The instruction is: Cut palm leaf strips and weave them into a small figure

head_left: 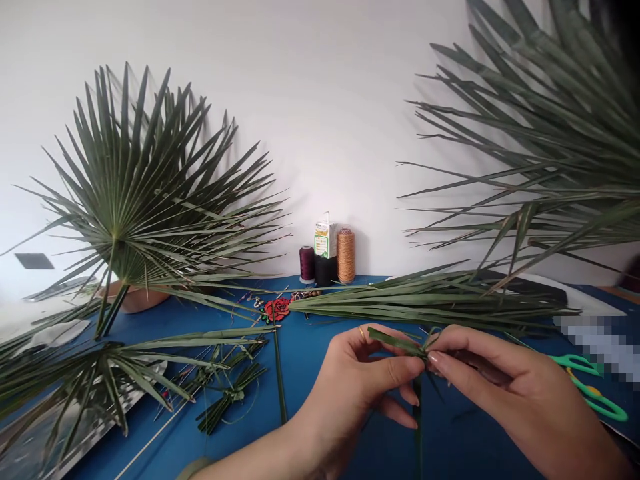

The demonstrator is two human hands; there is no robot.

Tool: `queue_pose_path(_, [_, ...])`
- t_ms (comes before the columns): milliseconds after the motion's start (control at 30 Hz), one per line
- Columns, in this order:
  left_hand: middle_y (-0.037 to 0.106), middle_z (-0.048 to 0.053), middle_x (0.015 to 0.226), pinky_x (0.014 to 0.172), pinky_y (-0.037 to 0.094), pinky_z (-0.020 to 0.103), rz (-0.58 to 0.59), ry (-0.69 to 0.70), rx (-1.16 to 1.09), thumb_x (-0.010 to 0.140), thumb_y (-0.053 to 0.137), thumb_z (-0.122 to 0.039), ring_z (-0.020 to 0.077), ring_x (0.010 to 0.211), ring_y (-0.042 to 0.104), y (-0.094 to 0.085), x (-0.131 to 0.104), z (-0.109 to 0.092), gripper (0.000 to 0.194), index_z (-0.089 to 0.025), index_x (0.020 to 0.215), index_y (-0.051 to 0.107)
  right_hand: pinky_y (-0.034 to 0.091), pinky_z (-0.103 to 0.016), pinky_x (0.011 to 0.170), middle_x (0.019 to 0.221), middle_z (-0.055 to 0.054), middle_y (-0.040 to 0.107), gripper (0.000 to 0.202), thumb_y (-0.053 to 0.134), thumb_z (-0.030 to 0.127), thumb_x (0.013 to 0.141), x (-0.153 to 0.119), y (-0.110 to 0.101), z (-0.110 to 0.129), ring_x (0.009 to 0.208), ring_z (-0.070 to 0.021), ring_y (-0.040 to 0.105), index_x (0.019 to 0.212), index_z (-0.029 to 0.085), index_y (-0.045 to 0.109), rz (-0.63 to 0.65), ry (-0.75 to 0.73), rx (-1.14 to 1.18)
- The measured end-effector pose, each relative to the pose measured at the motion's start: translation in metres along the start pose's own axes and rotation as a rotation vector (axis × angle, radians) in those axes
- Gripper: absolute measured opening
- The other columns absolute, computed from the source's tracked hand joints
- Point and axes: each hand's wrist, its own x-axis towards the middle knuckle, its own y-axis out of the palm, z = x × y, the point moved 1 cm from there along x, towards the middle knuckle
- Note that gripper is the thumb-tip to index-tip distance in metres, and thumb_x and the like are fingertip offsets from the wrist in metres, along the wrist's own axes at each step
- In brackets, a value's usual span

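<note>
Above the blue table, my left hand (373,373) pinches a green palm leaf strip (395,341) between thumb and fingers. Opposite it, my right hand (487,373) has its thumb and index fingertip pressed together on the folded end of the same strip, where a small loop sticks up. The fingers of both hands nearly meet there and cover part of the fold. One long strip (418,427) hangs down below the hands. A tied bundle of short leaf pieces (233,395) lies left of my left hand.
Large fan palm leaves (125,193) stand at the left, with more (560,133) at the right. Cut leaf strips (400,300) lie across the back beside a red rose patch (277,309). Thread spools (346,257) stand against the wall. Green-handled scissors (595,393) lie at the right.
</note>
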Motion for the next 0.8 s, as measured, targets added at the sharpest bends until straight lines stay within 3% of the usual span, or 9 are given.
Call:
queue_pose_path(233, [0.056, 0.001, 0.067, 0.043, 0.045, 0.014, -0.033, -0.025, -0.078, 0.068, 0.072, -0.025, 0.0057, 0.054, 0.05, 0.001, 0.001, 0.0, 0.018, -0.01, 0.069, 0.062, 0.05, -0.017, 0.059, 0.074, 0.004, 0.068, 0.013, 0.06, 0.038, 0.08, -0.004, 0.001, -0.001, 0.067, -0.0146, 0.063, 0.088, 0.032, 0.068, 0.029, -0.017, -0.01])
queue_pose_path(467, [0.055, -0.001, 0.062, 0.041, 0.044, 0.013, 0.01, -0.066, -0.118, 0.065, 0.075, -0.024, 0.0046, 0.05, 0.05, -0.003, 0.003, 0.002, 0.019, -0.011, 0.064, 0.06, 0.051, -0.019, 0.06, 0.077, 0.003, 0.068, 0.012, 0.057, 0.036, 0.082, 0.0, -0.004, 0.003, 0.072, -0.0166, 0.064, 0.077, 0.029, 0.067, 0.02, -0.129, -0.186])
queue_pose_path(633, [0.055, -0.001, 0.059, 0.04, 0.046, 0.013, 0.057, -0.114, -0.077, 0.063, 0.076, -0.024, 0.005, 0.048, 0.051, -0.004, 0.003, 0.0, 0.02, -0.01, 0.065, 0.06, 0.05, -0.018, 0.064, 0.083, 0.003, 0.065, 0.008, 0.057, 0.029, 0.083, 0.002, -0.008, 0.003, 0.075, -0.0135, 0.063, 0.079, 0.029, 0.064, -0.039, -0.435, -0.303])
queue_pose_path(800, [0.056, -0.002, 0.056, 0.038, 0.046, 0.013, 0.134, -0.201, -0.044, 0.062, 0.075, -0.021, 0.0048, 0.044, 0.052, -0.005, 0.005, -0.003, 0.017, -0.011, 0.066, 0.062, 0.049, -0.017, 0.058, 0.079, 0.0, 0.06, 0.01, 0.055, 0.02, 0.085, 0.002, -0.013, 0.01, 0.069, -0.0108, 0.061, 0.083, 0.025, 0.064, -0.023, -0.65, -0.435])
